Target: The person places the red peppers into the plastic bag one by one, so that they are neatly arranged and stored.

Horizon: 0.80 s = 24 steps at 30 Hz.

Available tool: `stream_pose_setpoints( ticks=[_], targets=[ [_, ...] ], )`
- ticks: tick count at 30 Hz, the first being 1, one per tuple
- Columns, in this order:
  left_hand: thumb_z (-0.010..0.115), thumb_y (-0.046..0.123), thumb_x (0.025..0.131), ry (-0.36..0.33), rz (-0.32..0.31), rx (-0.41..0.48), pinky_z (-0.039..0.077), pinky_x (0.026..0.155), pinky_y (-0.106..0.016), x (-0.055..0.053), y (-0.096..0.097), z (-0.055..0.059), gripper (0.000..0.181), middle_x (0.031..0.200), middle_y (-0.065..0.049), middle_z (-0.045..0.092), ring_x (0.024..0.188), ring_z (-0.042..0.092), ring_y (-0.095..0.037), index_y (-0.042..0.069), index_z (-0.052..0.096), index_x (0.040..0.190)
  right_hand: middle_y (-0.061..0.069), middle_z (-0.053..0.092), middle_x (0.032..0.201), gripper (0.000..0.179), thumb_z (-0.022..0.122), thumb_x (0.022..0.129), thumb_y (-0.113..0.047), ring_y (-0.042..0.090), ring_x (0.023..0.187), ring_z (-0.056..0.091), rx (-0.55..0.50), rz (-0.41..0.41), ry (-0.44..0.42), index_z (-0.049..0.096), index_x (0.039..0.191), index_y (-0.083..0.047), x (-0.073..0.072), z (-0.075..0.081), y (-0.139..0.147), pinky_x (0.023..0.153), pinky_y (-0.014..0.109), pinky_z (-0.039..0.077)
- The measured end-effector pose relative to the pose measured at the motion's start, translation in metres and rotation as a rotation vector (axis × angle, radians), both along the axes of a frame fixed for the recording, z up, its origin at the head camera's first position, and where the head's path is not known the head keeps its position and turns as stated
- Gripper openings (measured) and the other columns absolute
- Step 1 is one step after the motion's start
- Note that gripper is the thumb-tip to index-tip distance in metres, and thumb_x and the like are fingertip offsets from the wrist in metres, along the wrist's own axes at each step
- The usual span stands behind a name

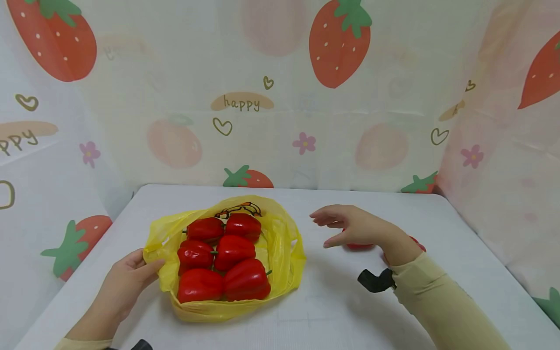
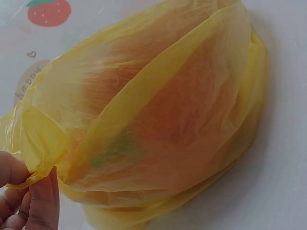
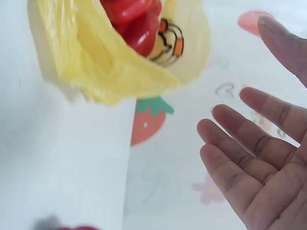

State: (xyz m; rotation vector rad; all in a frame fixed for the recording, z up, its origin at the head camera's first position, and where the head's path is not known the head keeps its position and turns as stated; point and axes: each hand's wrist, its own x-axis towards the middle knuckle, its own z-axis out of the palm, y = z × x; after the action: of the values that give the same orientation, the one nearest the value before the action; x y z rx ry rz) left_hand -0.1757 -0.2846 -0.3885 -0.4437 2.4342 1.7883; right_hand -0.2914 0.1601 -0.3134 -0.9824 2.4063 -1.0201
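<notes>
A yellow plastic bag [image 1: 286, 262] lies with its mouth spread, several red bell peppers [image 1: 236, 253] inside it. My left hand [image 1: 127, 279] pinches the bag's left edge between thumb and fingers; the left wrist view shows the thin film [image 2: 43, 143] gathered in that pinch. To the right of the bag, my right hand [image 1: 354, 223] hovers above the table with fingers extended and thumb apart, holding nothing. Its palm [image 3: 273, 177] shows bare in the right wrist view. Beneath and behind that hand are more red peppers [image 1: 360, 247], mostly covered by the hand and forearm.
A white table [image 1: 315, 311] carries everything. Printed cloth walls [image 1: 280, 58] with strawberries and hearts stand behind it and at both sides. A black strap piece [image 1: 376, 281] juts out from the right wrist.
</notes>
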Motion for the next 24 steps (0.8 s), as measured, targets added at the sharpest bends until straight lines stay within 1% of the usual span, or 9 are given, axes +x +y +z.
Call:
stream_pose_setpoints(
  ticks=[4,7,11,15,21,24],
  targets=[
    [0.055,0.041,0.089,0.007,-0.003,-0.008,0.044,0.091,-0.034,0.000,0.000,0.000,0.074,0.142,-0.018,0.034,0.124,0.041,-0.030,0.002,0.023,0.144,0.000,0.055,0.122,0.060,0.074,0.075,-0.036,0.020,0.115,0.051,0.051,-0.105,0.004,0.050,0.128,-0.020,-0.001,0.001,0.024,0.099,0.040,0.042],
    [0.056,0.042,0.089,0.011,-0.001,-0.018,0.044,0.091,-0.034,0.001,0.000,0.000,0.074,0.141,-0.018,0.036,0.121,0.044,-0.028,0.002,0.025,0.143,0.001,0.055,0.123,0.058,0.072,0.077,-0.036,0.024,0.117,0.050,0.069,-0.156,0.003,0.050,0.128,-0.021,-0.002,0.000,0.040,0.098,0.042,0.043],
    [0.055,0.042,0.089,0.010,-0.004,-0.025,0.044,0.091,-0.034,0.001,0.000,-0.002,0.074,0.141,-0.018,0.036,0.121,0.045,-0.027,0.003,0.025,0.143,0.005,0.053,0.126,0.055,0.070,0.080,-0.032,0.030,0.118,0.048,0.055,-0.190,0.012,0.048,0.128,-0.020,-0.003,-0.003,0.060,0.097,0.046,0.042],
    [0.055,0.042,0.089,0.006,-0.010,-0.013,0.044,0.091,-0.034,0.000,-0.001,-0.002,0.074,0.142,-0.017,0.035,0.123,0.043,-0.028,0.003,0.024,0.143,0.010,0.054,0.125,0.054,0.069,0.081,-0.031,0.031,0.116,0.048,0.049,-0.206,0.043,0.048,0.129,-0.019,-0.002,-0.005,0.077,0.096,0.046,0.043],
    [0.056,0.042,0.088,0.028,-0.007,-0.022,0.045,0.090,-0.033,0.002,-0.001,-0.001,0.073,0.140,-0.018,0.038,0.112,0.052,-0.017,0.003,0.027,0.142,0.012,0.055,0.122,0.053,0.067,0.082,-0.031,0.033,0.115,0.050,0.053,-0.287,0.081,0.048,0.128,-0.016,0.008,-0.006,0.102,0.093,0.045,0.046],
    [0.056,0.043,0.088,0.032,-0.006,-0.029,0.045,0.090,-0.033,0.002,-0.001,0.000,0.073,0.139,-0.018,0.039,0.109,0.053,-0.013,0.002,0.028,0.142,0.013,0.055,0.122,0.051,0.065,0.084,-0.031,0.036,0.115,0.049,0.039,-0.326,0.084,0.048,0.129,-0.013,0.012,-0.010,0.115,0.092,0.043,0.047]
  ],
)
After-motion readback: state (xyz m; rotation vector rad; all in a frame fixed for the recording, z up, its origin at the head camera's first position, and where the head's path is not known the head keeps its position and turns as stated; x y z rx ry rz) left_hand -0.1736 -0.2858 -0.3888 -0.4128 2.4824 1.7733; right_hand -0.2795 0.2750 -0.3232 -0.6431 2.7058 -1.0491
